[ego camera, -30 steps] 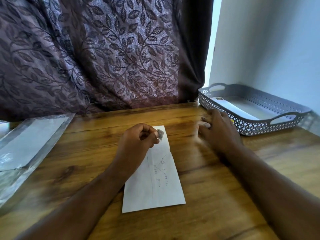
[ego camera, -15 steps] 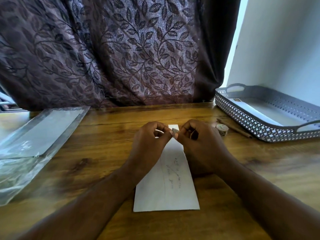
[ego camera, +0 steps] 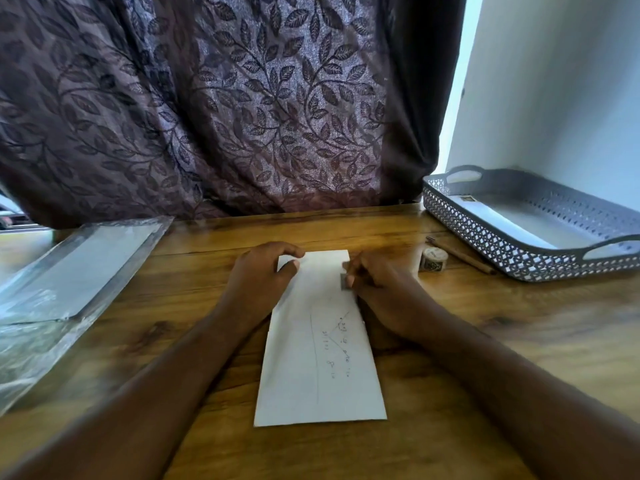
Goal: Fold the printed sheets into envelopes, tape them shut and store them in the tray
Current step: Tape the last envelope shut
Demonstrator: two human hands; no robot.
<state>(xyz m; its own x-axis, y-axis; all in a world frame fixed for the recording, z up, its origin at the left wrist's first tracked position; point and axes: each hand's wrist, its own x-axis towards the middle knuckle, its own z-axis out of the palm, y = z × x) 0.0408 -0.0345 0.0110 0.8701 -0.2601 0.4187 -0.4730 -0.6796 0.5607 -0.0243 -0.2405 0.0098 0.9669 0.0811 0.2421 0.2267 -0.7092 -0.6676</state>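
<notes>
A white folded envelope with faint handwriting lies lengthwise on the wooden table in front of me. My left hand grips its far left corner, thumb on top and index finger curled over the far edge. My right hand pinches a small grey piece of tape against the envelope's right edge near the far end. The grey perforated tray stands at the right back with a white envelope lying inside it.
A small roll of tape and a thin brown stick lie between my right hand and the tray. A clear plastic sleeve with white sheets lies at the left. A leaf-patterned curtain hangs behind the table.
The tape piece passed from my left hand to my right hand. My right hand came back from beside the tray and lowered the tape to the envelope's right edge; my left hand moved to the far left corner.
</notes>
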